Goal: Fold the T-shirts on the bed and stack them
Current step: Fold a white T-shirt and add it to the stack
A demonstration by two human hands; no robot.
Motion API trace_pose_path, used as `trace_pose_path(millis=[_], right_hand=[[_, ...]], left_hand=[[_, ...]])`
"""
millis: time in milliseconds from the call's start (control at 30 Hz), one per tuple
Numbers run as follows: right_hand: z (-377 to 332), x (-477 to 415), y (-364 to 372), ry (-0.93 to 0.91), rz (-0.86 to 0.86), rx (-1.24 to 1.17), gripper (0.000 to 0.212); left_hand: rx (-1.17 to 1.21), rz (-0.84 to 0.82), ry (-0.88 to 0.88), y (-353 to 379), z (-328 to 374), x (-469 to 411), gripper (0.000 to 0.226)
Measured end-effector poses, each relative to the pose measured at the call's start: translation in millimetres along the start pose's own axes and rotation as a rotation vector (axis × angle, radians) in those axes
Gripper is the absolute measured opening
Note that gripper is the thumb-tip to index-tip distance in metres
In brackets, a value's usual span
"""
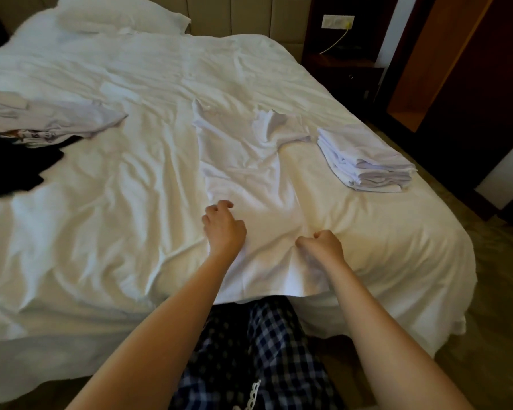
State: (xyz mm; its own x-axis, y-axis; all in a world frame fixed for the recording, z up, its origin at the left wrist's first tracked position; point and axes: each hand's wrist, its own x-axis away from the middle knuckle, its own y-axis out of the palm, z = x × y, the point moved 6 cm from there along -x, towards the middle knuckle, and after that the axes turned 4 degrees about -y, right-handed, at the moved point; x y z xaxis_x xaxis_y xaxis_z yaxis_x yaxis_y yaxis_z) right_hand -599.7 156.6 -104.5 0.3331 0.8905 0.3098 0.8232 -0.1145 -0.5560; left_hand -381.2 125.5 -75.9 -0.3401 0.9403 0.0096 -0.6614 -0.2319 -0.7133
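A white T-shirt (246, 173) lies spread lengthwise on the bed, collar far, hem hanging over the near edge. One sleeve (274, 125) is crumpled upward. My left hand (224, 226) sits on the shirt's left side edge with fingers curled into the cloth. My right hand (320, 245) is a fist pinching the shirt's right side edge, where the fabric bunches toward it. A stack of folded white T-shirts (365, 161) rests near the bed's right edge, right of the spread shirt. A heap of unfolded white shirts (51, 122) lies at the far left.
A black garment (12, 167) lies below the heap at the left. The wrinkled white bed sheet (125, 202) covers the whole bed, with a pillow (116, 16) at the head. A dark nightstand (344, 72) and wardrobe stand to the right.
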Motion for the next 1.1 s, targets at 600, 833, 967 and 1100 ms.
trace_pose_path(millis=[600,833,967,1100], right_hand=[[28,17,26,0.089,-0.022,-0.439,0.033],[24,31,11,-0.114,0.138,-0.380,0.025],[32,36,19,-0.110,0.120,-0.082,0.039],[21,41,11,-0.115,0.289,0.175,0.045]], left_hand=[[0.564,-0.060,-0.473,-27,-85,27,0.035],[0.383,-0.157,-0.325,-27,-80,53,0.040],[0.324,-0.068,-0.265,-29,-84,65,0.039],[0.158,-0.069,-0.208,-32,-77,67,0.054]])
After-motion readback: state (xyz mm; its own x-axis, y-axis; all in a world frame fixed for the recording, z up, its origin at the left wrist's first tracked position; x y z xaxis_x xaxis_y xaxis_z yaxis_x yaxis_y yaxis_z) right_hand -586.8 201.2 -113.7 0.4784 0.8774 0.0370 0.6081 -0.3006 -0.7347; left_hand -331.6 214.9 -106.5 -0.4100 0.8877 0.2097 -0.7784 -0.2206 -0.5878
